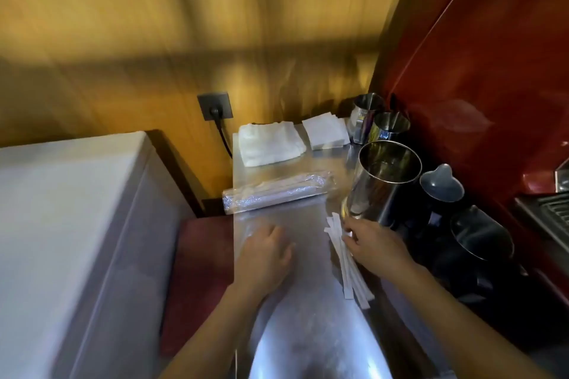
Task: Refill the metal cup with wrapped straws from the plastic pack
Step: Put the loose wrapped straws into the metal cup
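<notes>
Gathering a small bundle of wrapped straws (348, 261) off the steel counter (295, 224), right hand (377, 248) pinching them near their far ends. Resting the left hand (264, 251) flat and empty. Needing next a lift and tip-up into the metal cup (381, 181) just beyond the pinch; plastic pack (277, 191) lying farther left.

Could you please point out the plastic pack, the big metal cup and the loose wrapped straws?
plastic pack (277, 192): head view, middle of its side.
metal cup (377, 194): head view, outer wall.
wrapped straws (349, 271): head view, middle of the bundle.
</notes>
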`<act>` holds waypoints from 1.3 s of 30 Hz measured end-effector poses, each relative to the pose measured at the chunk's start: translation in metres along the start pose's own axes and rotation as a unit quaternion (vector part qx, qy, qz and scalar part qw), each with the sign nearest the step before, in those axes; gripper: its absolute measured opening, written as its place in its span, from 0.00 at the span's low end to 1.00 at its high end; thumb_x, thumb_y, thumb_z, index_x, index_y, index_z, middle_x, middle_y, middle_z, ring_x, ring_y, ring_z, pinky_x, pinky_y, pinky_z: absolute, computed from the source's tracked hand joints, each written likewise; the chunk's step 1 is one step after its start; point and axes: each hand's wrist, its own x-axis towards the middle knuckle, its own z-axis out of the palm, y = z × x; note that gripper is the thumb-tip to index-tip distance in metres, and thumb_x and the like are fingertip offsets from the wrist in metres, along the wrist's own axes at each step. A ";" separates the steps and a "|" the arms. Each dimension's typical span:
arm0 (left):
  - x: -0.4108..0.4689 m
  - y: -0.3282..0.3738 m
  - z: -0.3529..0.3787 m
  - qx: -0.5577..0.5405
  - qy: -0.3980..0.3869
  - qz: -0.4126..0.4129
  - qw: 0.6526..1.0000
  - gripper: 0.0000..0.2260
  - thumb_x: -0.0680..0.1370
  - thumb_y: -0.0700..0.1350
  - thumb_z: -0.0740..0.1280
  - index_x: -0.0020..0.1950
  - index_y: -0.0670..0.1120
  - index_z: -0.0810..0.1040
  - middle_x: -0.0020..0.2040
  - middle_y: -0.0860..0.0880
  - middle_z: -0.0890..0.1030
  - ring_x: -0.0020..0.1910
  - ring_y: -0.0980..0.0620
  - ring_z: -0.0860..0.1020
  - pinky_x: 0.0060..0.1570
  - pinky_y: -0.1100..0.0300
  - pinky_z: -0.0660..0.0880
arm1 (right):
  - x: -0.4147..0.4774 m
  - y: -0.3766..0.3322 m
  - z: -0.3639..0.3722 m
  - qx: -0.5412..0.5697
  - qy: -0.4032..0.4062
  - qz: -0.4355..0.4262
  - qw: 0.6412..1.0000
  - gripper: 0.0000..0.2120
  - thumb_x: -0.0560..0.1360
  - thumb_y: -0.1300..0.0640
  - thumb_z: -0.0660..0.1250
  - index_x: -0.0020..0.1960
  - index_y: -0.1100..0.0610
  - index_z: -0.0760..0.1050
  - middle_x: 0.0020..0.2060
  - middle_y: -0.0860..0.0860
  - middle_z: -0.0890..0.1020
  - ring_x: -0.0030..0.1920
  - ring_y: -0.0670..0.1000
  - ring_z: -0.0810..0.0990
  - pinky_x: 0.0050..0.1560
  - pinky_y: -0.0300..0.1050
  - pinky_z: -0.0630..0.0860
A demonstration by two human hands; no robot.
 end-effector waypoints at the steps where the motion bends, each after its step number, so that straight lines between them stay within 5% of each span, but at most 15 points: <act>1: -0.001 -0.001 0.004 0.002 -0.005 0.012 1.000 0.14 0.76 0.50 0.62 0.55 0.43 0.75 0.55 0.43 0.78 0.55 0.43 0.75 0.53 0.50 0.71 | 0.000 0.000 0.002 0.000 0.005 0.006 1.000 0.10 0.76 0.51 0.59 0.55 0.51 0.71 0.50 0.53 0.81 0.50 0.58 0.79 0.40 0.45 0.67; 5: -0.009 -0.006 0.021 0.040 -0.003 0.032 0.999 0.17 0.77 0.54 0.59 0.59 0.45 0.72 0.59 0.45 0.75 0.57 0.45 0.73 0.55 0.56 0.66 | 0.000 0.002 0.017 0.003 0.005 0.026 1.000 0.09 0.75 0.52 0.60 0.52 0.54 0.72 0.48 0.55 0.82 0.48 0.58 0.80 0.39 0.43 0.65; 10: -0.021 -0.017 0.044 0.046 0.000 0.019 0.999 0.24 0.79 0.56 0.54 0.72 0.48 0.61 0.75 0.45 0.61 0.74 0.47 0.57 0.72 0.53 0.55 | 0.003 0.007 0.037 0.013 -0.022 0.060 0.998 0.07 0.74 0.50 0.61 0.40 0.52 0.67 0.44 0.55 0.82 0.45 0.58 0.80 0.41 0.46 0.71; 18: -0.026 -0.019 0.053 0.031 0.041 0.027 0.998 0.22 0.79 0.55 0.55 0.71 0.47 0.64 0.73 0.44 0.65 0.74 0.46 0.60 0.72 0.54 0.48 | 0.006 0.006 0.044 0.077 -0.052 0.116 0.989 0.08 0.73 0.52 0.61 0.39 0.53 0.64 0.40 0.57 0.80 0.43 0.60 0.79 0.44 0.51 0.76; 24: -0.026 -0.020 0.055 0.023 0.044 0.024 0.998 0.22 0.79 0.55 0.56 0.71 0.47 0.65 0.73 0.44 0.67 0.73 0.47 0.61 0.71 0.54 0.48 | 0.006 0.011 0.042 0.123 -0.072 0.125 0.982 0.13 0.73 0.55 0.62 0.32 0.50 0.62 0.28 0.48 0.71 0.35 0.55 0.75 0.39 0.51 0.74; 32: -0.026 -0.021 0.056 0.023 0.058 0.029 0.998 0.21 0.78 0.52 0.61 0.68 0.46 0.69 0.70 0.43 0.71 0.71 0.45 0.66 0.70 0.52 0.54 | 0.008 0.019 0.032 0.163 -0.073 0.130 0.975 0.14 0.74 0.55 0.65 0.32 0.50 0.64 0.26 0.47 0.70 0.32 0.49 0.70 0.38 0.46 0.68; 39: -0.026 -0.020 0.054 0.024 0.059 0.029 0.998 0.20 0.78 0.52 0.62 0.68 0.45 0.70 0.70 0.43 0.71 0.71 0.45 0.66 0.70 0.51 0.53 | 0.010 0.028 0.021 0.127 -0.099 0.137 0.977 0.09 0.69 0.58 0.66 0.33 0.55 0.67 0.30 0.51 0.75 0.39 0.57 0.77 0.42 0.48 0.74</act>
